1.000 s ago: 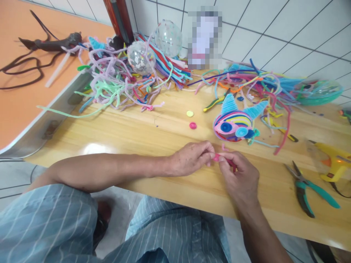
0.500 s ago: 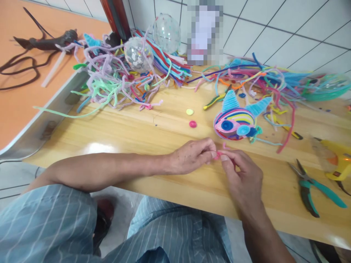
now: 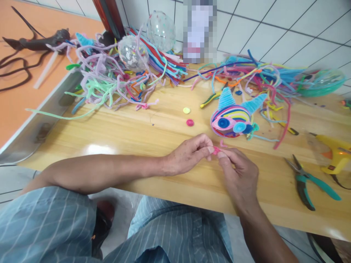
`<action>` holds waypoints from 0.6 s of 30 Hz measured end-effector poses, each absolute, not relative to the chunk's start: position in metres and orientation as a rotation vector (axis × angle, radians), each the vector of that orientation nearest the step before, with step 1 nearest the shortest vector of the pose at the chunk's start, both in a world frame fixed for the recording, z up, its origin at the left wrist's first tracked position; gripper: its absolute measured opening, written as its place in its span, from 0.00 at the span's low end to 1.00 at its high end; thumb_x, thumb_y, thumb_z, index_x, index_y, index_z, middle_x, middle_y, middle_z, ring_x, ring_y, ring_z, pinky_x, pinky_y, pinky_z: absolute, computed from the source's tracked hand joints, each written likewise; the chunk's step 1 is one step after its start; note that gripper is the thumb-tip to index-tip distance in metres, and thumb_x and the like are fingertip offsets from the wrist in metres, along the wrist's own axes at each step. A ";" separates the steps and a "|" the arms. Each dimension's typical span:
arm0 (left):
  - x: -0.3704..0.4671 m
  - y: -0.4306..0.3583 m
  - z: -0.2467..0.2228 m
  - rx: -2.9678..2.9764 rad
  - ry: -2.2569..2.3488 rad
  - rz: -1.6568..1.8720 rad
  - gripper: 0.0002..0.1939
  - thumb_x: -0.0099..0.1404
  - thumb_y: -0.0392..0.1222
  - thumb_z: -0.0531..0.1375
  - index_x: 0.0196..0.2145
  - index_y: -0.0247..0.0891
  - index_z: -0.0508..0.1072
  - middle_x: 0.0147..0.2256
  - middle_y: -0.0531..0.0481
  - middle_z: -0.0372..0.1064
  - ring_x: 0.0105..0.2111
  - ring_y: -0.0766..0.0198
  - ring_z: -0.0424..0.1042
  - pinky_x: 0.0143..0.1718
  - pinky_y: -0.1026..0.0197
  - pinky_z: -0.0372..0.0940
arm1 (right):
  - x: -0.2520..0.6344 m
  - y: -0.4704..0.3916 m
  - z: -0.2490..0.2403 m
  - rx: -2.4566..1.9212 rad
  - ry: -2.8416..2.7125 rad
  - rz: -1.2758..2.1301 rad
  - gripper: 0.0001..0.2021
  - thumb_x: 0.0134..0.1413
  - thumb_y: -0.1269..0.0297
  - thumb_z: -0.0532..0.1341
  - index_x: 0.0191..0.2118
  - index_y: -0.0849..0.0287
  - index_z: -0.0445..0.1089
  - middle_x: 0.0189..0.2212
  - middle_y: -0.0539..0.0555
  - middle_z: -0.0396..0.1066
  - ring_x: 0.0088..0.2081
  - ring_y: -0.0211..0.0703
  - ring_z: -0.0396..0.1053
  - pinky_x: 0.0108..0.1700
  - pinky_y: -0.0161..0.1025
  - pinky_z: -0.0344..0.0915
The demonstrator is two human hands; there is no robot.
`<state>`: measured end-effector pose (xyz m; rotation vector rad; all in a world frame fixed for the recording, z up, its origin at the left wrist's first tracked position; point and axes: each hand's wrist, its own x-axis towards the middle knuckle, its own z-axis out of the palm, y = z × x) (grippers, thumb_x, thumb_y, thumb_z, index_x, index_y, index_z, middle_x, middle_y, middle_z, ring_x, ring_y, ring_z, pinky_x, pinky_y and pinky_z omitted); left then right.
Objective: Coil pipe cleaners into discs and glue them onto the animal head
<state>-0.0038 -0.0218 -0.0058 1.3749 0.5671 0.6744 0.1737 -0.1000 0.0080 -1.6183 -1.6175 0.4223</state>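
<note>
Pink coil [image 3: 216,150] sat pinched between my left hand [image 3: 189,155] and right hand [image 3: 238,174], both closed on it from opposite sides just above the table [image 3: 137,131], near the fish figure [image 3: 233,120] beyond.

On the table [image 3: 131,131], the left hand [image 3: 189,155] and right hand [image 3: 238,175] met at a small coil [image 3: 216,150] near the front edge. Just behind them lay the fish figure [image 3: 233,120], with two buttons [image 3: 188,116] to its left. Pliers [image 3: 307,180] lay right of the hands, and a pile of pipe cleaners [image 3: 115,80] sat at the back left.
</note>
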 end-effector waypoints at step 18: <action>-0.004 -0.018 -0.003 1.490 0.589 0.630 0.13 0.76 0.49 0.55 0.37 0.39 0.67 0.31 0.55 0.66 0.33 0.66 0.65 0.41 0.61 0.62 | 0.173 -0.098 0.008 -1.610 -1.638 0.481 0.10 0.68 0.62 0.60 0.34 0.52 0.76 0.30 0.49 0.76 0.33 0.43 0.73 0.41 0.42 0.68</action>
